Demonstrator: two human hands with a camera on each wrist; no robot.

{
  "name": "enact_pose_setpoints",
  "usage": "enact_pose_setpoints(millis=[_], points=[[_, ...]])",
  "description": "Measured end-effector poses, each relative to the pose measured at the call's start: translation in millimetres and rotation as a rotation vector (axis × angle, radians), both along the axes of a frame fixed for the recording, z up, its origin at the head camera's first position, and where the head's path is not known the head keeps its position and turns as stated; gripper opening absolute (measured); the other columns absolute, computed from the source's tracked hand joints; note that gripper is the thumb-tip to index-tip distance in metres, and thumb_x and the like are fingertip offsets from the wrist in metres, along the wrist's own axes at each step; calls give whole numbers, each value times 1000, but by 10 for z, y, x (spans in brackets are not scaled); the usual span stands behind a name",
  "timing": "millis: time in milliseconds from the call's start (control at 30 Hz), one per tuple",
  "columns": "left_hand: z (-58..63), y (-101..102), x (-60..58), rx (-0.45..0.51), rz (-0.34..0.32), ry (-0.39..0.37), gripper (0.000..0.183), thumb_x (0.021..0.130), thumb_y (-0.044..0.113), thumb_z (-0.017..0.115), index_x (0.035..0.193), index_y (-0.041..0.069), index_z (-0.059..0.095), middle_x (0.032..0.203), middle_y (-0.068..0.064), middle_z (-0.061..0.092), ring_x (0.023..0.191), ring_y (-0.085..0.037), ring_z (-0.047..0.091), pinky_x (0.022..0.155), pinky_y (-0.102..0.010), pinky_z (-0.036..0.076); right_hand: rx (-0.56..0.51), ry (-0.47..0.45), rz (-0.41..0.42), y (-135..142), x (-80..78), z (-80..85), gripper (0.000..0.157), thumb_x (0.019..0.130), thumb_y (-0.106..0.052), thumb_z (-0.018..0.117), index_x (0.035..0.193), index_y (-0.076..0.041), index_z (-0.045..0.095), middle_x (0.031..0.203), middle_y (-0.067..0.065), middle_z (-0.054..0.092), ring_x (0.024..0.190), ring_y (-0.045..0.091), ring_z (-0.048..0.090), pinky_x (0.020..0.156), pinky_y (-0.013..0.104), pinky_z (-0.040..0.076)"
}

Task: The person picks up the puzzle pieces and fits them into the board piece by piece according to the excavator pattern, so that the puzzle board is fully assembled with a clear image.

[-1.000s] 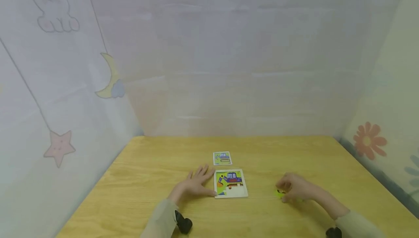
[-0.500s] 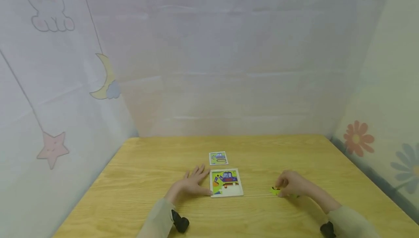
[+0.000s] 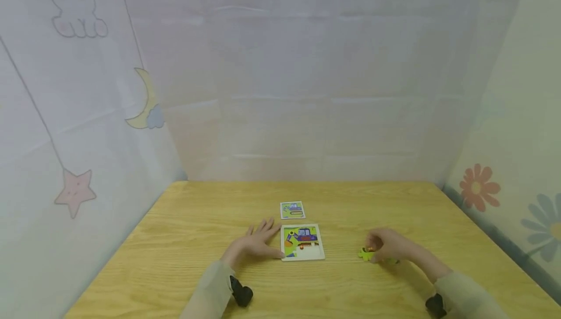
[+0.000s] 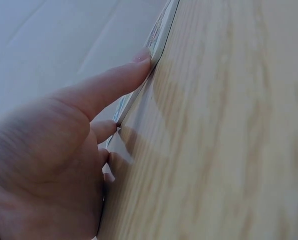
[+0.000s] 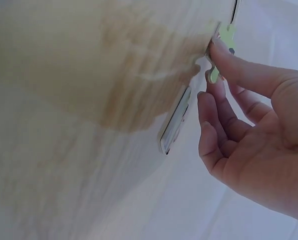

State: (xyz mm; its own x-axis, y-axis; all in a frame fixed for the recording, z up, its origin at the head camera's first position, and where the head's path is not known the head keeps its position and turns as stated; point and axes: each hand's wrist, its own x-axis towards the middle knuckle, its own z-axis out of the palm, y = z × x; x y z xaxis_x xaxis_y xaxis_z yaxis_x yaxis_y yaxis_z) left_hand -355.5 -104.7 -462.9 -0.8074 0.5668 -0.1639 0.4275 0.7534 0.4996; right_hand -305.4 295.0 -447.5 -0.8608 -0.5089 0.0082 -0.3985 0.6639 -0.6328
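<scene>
A square jigsaw board (image 3: 312, 253) with a picture of an excavator lies mid-table; its lower part shows bare white. My left hand (image 3: 256, 245) rests at its left side with fingers spread, the thumb (image 4: 134, 70) touching the lower left corner. To the right of the board, my right hand (image 3: 391, 247) pinches a green jigsaw piece (image 5: 223, 40) between thumb and fingers, tilted just at the tabletop. Beneath that hand lies another green piece (image 3: 392, 261), mostly hidden. The right wrist view shows a flat piece (image 5: 173, 122) on the table beside the curled fingers.
A small card (image 3: 292, 210) with the same excavator picture lies behind the board. The wooden table (image 3: 197, 221) ends at a pale cloth backdrop (image 3: 271, 114) on the back and both sides. Each wrist wears a black device (image 3: 241, 292).
My right hand has shifted slightly left, and more of the pinched green piece shows past the fingers. The left hand stays at the board. The head view has swung a little.
</scene>
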Motion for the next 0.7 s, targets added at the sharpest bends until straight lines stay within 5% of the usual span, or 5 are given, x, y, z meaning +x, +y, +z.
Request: enact_pose_setpoints(millis=[233, 467, 700], points=[[12, -5, 13, -12, -13, 6, 90, 84, 56, 59, 152, 14, 17, 158, -17, 1, 145, -37, -4, 112, -61, -4, -59, 22, 25, -15, -27, 20, 11, 86, -11, 65, 94, -6, 59, 84, 4, 57, 72, 7, 52, 60, 24, 47], [46, 31, 36, -12, -3, 3, 90, 84, 56, 59, 152, 15, 16, 158, -16, 1, 145, -36, -4, 113, -60, -6, -189, -108, -39, -118, -78, 101, 32, 89, -22, 64, 109, 3, 58, 91, 9, 61, 79, 20, 60, 67, 33, 54], [48, 8, 30, -12, -2, -8, 89, 85, 54, 60, 152, 14, 16, 158, -16, 0, 145, -36, -5, 113, -60, -6, -324, -200, -24, -292, -172, 111, 37, 91, -20, 63, 114, 7, 54, 92, 17, 62, 81, 32, 64, 71, 40, 57]])
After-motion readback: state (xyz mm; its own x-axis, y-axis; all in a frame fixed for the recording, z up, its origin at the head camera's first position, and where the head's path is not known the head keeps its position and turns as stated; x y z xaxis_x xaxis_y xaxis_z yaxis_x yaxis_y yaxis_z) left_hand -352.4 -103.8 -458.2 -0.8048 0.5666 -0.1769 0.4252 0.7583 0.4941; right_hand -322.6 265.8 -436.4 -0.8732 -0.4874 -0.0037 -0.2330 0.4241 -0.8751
